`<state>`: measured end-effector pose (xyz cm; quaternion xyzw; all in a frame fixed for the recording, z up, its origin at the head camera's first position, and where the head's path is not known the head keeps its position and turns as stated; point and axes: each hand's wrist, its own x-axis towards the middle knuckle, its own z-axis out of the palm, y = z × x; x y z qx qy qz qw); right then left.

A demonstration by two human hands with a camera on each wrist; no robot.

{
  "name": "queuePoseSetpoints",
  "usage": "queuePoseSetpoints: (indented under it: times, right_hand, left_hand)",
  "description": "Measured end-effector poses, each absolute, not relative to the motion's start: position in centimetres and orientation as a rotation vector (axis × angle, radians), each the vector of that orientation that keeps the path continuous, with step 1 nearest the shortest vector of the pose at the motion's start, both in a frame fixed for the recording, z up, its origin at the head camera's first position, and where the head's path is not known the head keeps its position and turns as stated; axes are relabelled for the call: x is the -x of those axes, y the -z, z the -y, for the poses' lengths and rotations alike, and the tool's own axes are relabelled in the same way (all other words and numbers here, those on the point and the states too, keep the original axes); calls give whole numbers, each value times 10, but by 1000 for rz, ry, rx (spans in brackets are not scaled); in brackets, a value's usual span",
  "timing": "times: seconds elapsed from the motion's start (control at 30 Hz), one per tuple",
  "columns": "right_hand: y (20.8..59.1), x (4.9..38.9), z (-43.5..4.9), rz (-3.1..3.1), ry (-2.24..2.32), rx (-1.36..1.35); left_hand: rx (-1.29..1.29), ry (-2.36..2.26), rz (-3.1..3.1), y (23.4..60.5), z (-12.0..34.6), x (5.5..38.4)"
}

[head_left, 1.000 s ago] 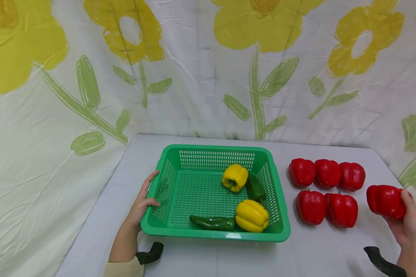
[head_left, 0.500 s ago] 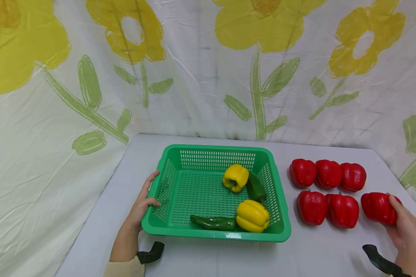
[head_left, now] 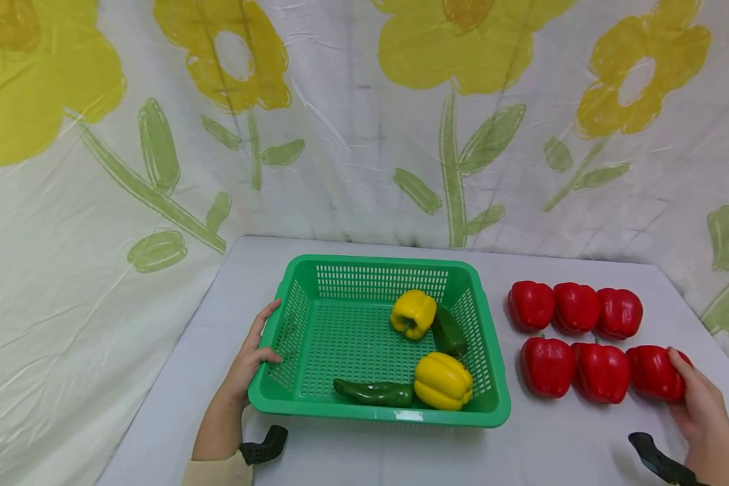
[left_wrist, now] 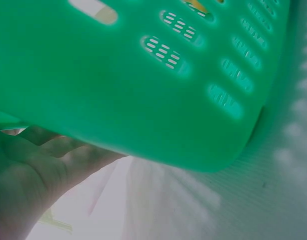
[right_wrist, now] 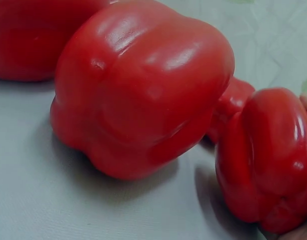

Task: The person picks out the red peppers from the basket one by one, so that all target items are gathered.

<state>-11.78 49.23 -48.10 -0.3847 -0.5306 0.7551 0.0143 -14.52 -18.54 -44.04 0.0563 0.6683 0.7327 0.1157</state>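
Observation:
My right hand grips a red bell pepper at the right end of the front row. In the right wrist view this pepper is at the right edge, fingertips just showing beside it; whether it touches the table is unclear. Two red bell peppers make up the rest of that row, and three more lie behind. At the left, my left hand holds the rim of a green plastic basket, thumb over the inside. In the left wrist view the basket wall hides part of that hand.
Inside the basket lie two yellow bell peppers and two long green peppers. A white table carries everything. Behind it hangs a white cloth with painted yellow flowers.
My right hand has brought the red bell pepper leftward and down, beside the front row's other peppers. My left hand and the basket have stayed in place.

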Motion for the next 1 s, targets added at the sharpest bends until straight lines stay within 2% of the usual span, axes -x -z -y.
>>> queuePoseSetpoints:
  times: [0.77, 1.0]
  right_hand:
    - [464, 123, -472, 1975, -2095, 1401]
    - [467, 119, -473, 2055, -2084, 1312]
  left_hand:
    - [-165, -2149, -1957, 441, 185, 147]
    - [-168, -2149, -1952, 441, 185, 147]
